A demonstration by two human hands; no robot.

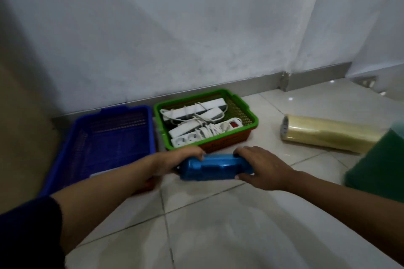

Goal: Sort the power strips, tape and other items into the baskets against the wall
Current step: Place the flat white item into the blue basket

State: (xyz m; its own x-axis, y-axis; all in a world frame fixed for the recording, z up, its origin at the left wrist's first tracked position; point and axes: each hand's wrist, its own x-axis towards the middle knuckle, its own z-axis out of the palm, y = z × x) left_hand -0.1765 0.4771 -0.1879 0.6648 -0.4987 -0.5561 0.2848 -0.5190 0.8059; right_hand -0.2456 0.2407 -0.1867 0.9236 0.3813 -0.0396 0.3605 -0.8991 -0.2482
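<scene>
No text, label, brand or number can be read anywhere; the dark marks on the end of the yellowish tape roll [284, 129] are too blurred.

Two baskets stand side by side against the wall [196, 28]. The power strips [203, 126] lie in the right basket [249, 113]; the left basket [65, 159] sits beside it. Right of that right basket, a tape roll [323, 133] lies on the floor [218, 225].
</scene>
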